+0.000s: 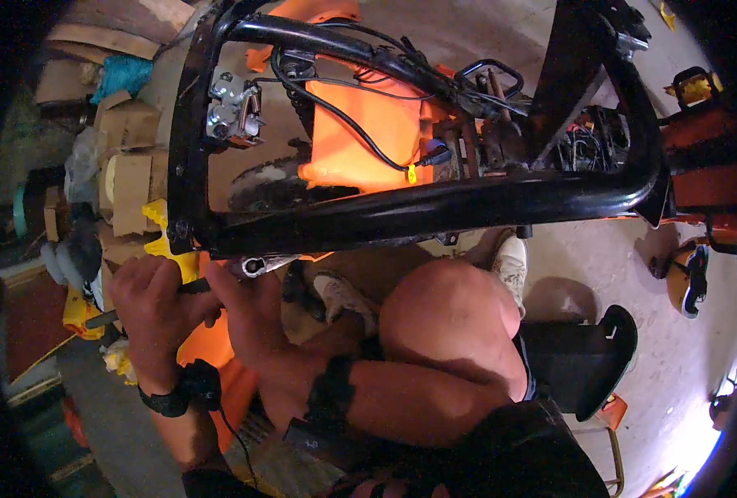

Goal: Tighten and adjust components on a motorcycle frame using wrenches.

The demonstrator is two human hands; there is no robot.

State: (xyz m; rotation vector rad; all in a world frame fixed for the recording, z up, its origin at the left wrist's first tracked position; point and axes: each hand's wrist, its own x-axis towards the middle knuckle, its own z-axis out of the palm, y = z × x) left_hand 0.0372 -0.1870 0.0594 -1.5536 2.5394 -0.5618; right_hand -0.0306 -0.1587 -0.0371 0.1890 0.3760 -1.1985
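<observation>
Several cardboard boxes (134, 206), contents unclear, sit beyond the left hand (148, 303), which grips a dark bar (101, 319); the right hand's (251, 311) closure cannot be told.

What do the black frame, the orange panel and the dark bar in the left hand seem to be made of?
Black frame: likely painted metal, its round tubes showing glossy highlights.
Orange panel: probably plastic, smooth and moulded-looking.
Dark bar: perhaps metal, straight with a dull surface.

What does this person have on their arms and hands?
The left hand and right hand are gloveless. On the left is a black wrist strap, a bulky dark module and a thin black cable; on the right, a broad black wristband. Dark fabric sleeves end higher up.
</observation>
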